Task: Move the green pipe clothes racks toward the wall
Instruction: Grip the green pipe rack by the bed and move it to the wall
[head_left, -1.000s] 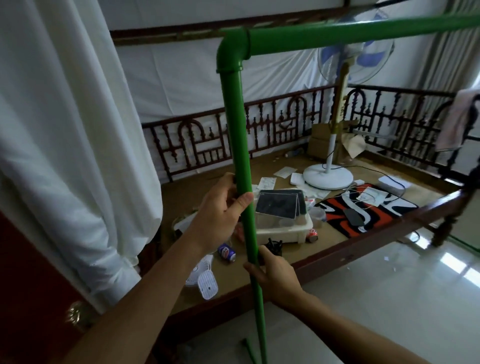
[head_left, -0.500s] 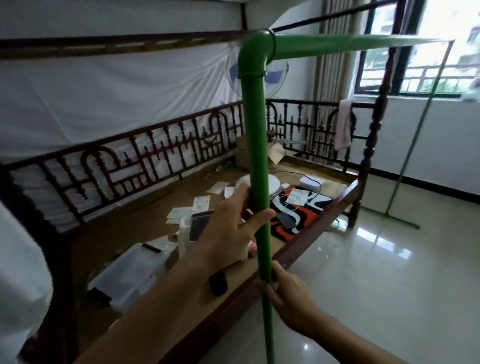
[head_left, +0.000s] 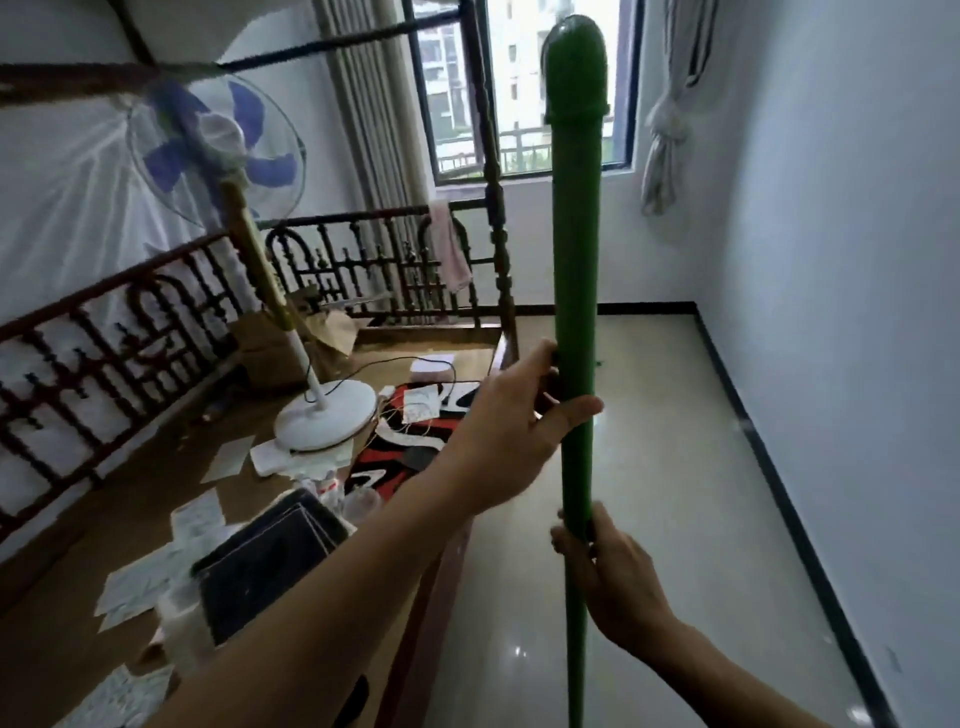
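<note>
Here both hands grip the upright green pipe (head_left: 575, 249) of the clothes rack: the left hand (head_left: 511, 421) wraps it higher up, the right hand (head_left: 615, 577) clasps it lower. The pipe stands over the shiny floor (head_left: 675, 467), beside the wooden bed (head_left: 431, 597).

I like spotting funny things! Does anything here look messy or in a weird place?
Yes. A standing fan stands on the wooden bed platform rather than the floor, with loose papers scattered around it. The green pipe itself looks fine, gripped by both hands.
</note>
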